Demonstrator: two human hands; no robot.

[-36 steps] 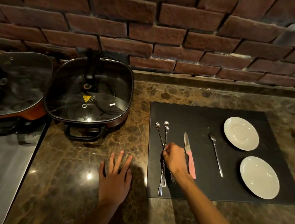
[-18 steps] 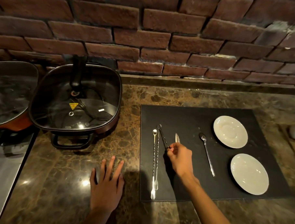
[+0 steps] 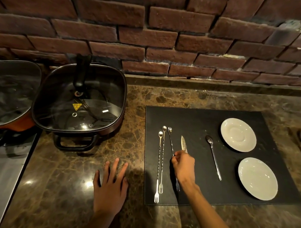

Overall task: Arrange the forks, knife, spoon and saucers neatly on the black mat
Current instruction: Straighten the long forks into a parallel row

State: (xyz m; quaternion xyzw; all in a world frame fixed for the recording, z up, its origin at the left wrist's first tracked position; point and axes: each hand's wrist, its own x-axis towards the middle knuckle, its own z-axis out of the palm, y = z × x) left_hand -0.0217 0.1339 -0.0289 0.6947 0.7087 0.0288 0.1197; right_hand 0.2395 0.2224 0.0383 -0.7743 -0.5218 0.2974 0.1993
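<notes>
Left hand: the left hand (image 3: 110,186) is lying flat on the stone counter (image 3: 60,175), fingers spread and holding nothing, just beside the near left corner of the black mat (image 3: 197,121).
Right hand: the right hand (image 3: 184,165) is pinching the twisted shaft of the third fork (image 3: 171,144) between thumb and fingertips, the other fingers curling loosely; it is holding only that fork.
Third fork: it is sitting tilted, its rounded end leaning toward the other two, its prongs showing below the wrist.
Two forks: the two forks (image 3: 159,164) are lying side by side near the mat's left edge, almost parallel, prongs toward the person, one set slightly nearer than the other.
Knife: the knife (image 3: 184,144) is lying right of the forks, its handle hidden under the hand.
Spoon: the spoon (image 3: 213,156) is lying on its own between the knife and the saucers, slightly slanted.
Saucers: the near saucer (image 3: 257,178) and far saucer (image 3: 238,134) are sitting apart on the mat's right side.
Progress: everything is already sitting on the mat; by my reading, straightening the third fork is the step in hand, with evening the gaps perhaps remaining.
Beyond: a lidded square pan (image 3: 79,102) is standing left of the mat, before the brick wall (image 3: 167,37).
</notes>
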